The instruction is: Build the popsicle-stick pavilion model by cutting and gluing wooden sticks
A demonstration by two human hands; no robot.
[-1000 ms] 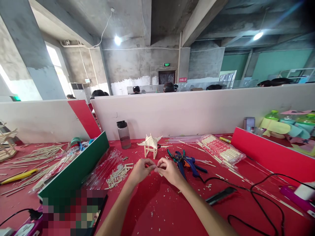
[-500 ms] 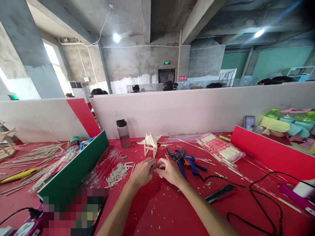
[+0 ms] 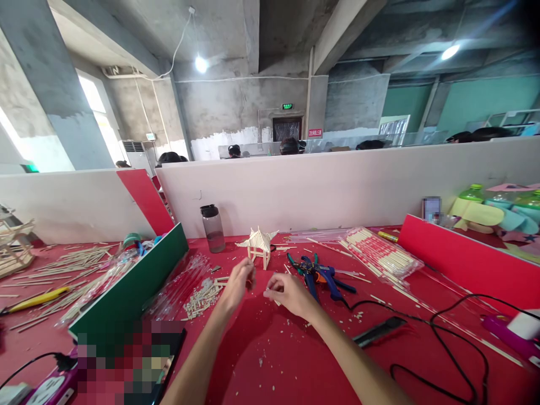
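Observation:
Over the middle of the red table, my left hand (image 3: 239, 286) is raised with its fingers curled in; whether something small is between them cannot be made out. To its right, my right hand (image 3: 289, 292) has thumb and fingertips pinched together on something too small to name. A gap separates the two hands. Just behind them stands a small pavilion model of pale sticks (image 3: 259, 245). Blue-handled pliers (image 3: 310, 272) and a blue glue gun (image 3: 332, 281) lie to the right of my right hand. Short cut sticks (image 3: 202, 299) are piled left of my left hand.
A dark bottle (image 3: 212, 229) stands behind at the left. A green divider (image 3: 130, 281) and a red divider (image 3: 464, 264) flank the work area. Bagged sticks (image 3: 382, 253) lie at the back right. A black cable (image 3: 434, 325) loops across the right side, near a black tool (image 3: 379, 332).
My left hand has moved left and slightly up, away from my right hand. My right hand stays in nearly the same place, its fingers still drawn together.

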